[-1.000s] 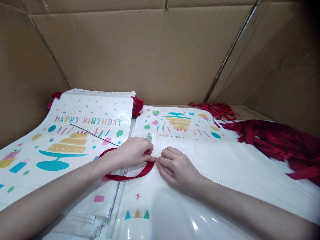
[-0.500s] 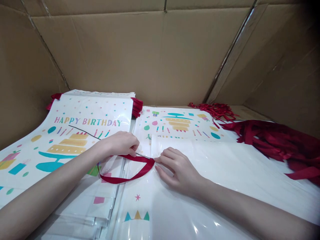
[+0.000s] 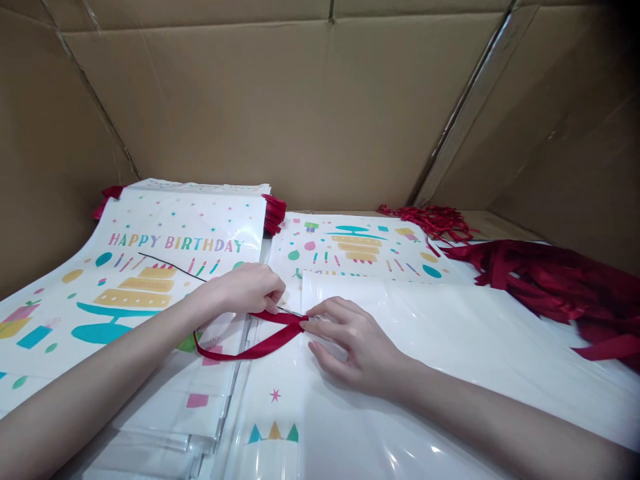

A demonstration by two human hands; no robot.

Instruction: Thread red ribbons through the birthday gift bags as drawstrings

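My left hand (image 3: 250, 288) is closed around a thin dark rod (image 3: 173, 265). The rod's lighter tip emerges past my fingers and reaches the folded edge of a glossy white printed sheet (image 3: 425, 327). A red ribbon (image 3: 265, 347) forms a flattened loop below my left hand, and its ends meet at that edge. There the fingertips of my right hand (image 3: 357, 340) press on the ribbon, with the thumb a little apart below. How the tip and the ribbon meet is hidden by these fingers.
To the left lies a stack of "Happy Birthday" sheets (image 3: 190, 240) with red ribbon bunches at its top corners. Another printed sheet (image 3: 300, 240) lies at the back. Loose red ribbons (image 3: 540, 283) are heaped at right. Cardboard walls (image 3: 280, 113) enclose the area.
My left hand and the rod have shifted slightly right, toward the sheet's edge. My right fingertips have moved a little left, onto the ribbon. The ribbon loop has become narrower.
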